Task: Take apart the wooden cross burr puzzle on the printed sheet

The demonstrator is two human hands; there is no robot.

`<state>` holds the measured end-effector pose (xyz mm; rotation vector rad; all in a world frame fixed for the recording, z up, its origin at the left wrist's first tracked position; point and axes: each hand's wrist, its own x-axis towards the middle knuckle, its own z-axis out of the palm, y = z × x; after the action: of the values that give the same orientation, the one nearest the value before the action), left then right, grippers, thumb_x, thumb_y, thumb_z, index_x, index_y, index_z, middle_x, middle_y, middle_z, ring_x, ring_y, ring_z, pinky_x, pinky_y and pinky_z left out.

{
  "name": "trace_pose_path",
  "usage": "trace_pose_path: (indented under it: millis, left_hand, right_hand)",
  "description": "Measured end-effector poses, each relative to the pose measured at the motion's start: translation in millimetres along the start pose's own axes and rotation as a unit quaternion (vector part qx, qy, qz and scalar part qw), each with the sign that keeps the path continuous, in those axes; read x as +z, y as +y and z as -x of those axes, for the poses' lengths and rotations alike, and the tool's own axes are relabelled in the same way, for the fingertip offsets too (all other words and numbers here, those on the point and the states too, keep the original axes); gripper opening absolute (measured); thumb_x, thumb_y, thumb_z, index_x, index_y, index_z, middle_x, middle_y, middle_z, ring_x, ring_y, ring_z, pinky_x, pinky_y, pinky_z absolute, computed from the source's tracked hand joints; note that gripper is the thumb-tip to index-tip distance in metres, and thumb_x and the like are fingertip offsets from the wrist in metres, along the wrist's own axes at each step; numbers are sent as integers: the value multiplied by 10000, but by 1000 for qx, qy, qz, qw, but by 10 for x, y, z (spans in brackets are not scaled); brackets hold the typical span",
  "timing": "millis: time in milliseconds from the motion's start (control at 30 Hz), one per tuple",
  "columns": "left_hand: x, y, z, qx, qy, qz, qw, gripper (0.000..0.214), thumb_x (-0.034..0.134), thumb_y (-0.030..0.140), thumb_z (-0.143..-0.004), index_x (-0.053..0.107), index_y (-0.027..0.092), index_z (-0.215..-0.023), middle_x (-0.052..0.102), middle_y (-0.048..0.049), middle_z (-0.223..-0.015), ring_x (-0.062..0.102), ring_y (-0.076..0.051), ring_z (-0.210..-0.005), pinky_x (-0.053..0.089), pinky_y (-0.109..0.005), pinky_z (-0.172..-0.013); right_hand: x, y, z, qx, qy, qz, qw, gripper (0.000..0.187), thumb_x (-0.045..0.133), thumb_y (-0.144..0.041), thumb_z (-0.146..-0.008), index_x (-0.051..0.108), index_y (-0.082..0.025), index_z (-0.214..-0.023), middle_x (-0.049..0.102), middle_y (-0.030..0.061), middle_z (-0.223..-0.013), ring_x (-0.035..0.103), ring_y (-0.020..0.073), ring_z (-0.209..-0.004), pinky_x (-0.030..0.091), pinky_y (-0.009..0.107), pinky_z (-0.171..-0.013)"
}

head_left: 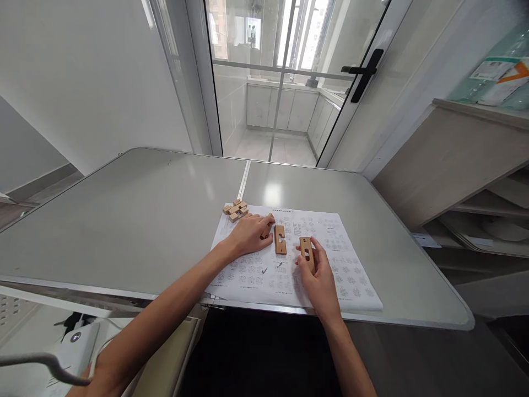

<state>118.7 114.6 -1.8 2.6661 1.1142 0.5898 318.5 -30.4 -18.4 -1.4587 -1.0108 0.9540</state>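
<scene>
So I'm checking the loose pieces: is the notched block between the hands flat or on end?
Flat: the notched block lies lengthwise on the sheet.

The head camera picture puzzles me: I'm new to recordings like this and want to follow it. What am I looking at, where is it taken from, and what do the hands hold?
It is a single view from a camera worn on a person's head, looking forward and down, so the two bare arms reaching in from below are the wearer's own. There is no machine. On the grey table lies a printed sheet of small diagrams. The left hand rests on it, fingers curled around a wooden piece. The right hand pinches a flat wooden block marked with a number. A notched wooden block lies between the hands, and a small cluster of joined wooden pieces sits at the sheet's far left corner.
</scene>
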Motion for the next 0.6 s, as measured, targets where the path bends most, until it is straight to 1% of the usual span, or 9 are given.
trace_pose_path:
  millis: [100,200,267,467,600]
  left_hand:
    - [-42,20,3,4,-9,12,1000,362,664,329,-905,634,204,-1243,756,-70,-916,717,-276,-852,524,-406,-831]
    - [-60,33,9,2,-8,20,1000,391,670,351,-896,632,199,-1254,747,-73,-901,713,-282,-840,520,-389,-785]
    - [-65,42,13,0,-9,18,1000,401,672,351,-885,638,198,-1254,745,-74,-891,713,-284,-834,512,-374,-748]
    - [-104,90,28,-13,-22,-8,1000,470,686,364,-849,663,179,-1280,772,-79,-884,741,-287,-834,492,-347,-702]
    - [-133,110,37,-18,-36,-22,999,506,692,407,-854,702,164,-1298,788,-82,-840,749,-291,-773,456,-337,-639]
  right_hand:
    - [7,48,-10,-18,2,38,999,733,692,-463,-957,450,-266,-1621,648,131,-1499,589,334,-1401,467,520,-1157]
    - [26,67,-12,-40,19,89,995,712,670,-457,-962,465,-272,-1618,582,126,-1573,529,358,-1461,434,552,-1193]
    - [41,66,-14,-54,28,119,991,691,642,-454,-967,477,-262,-1610,553,123,-1597,505,359,-1480,422,547,-1207]
    - [62,65,-13,-98,35,164,981,611,586,-393,-980,515,-231,-1565,565,150,-1543,514,351,-1453,443,536,-1187]
    - [65,79,-9,-101,32,158,982,587,585,-371,-976,526,-230,-1543,577,150,-1512,551,352,-1406,492,543,-1140]
